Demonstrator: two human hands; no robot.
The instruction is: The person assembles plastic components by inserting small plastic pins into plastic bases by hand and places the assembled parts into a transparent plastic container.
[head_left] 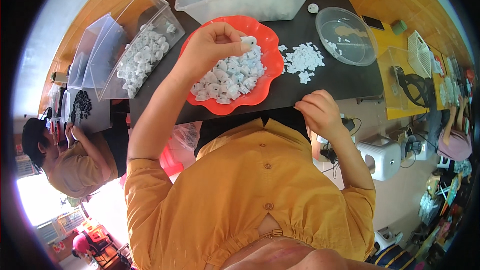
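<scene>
My left hand [212,45] is raised over the red scalloped plate [270,52], its fingers pinched together on one small white plastic part [248,42], which sits at the fingertips just above the heap of white parts [230,77] filling the plate. My right hand [320,112] rests at the near edge of the black table [340,77], fingers curled in; I cannot tell whether it grips anything. Between the plate and the right side of the table lies a loose scatter of small white flat pieces [302,60]. Beyond that scatter stands a clear round bowl [345,35] with a few white bits along its rim side. At the far edge of the table, a large clear rectangular bin [240,0] holds more white parts. To my left, a tilted clear container [145,50] holds a further batch of white parts, and beside it is a tray of dark parts [81,106]. A second person in a yellow shirt [75,165] sits at the left, hands near that dark tray. A white plastic stool [385,155] stands on the floor to my right.
</scene>
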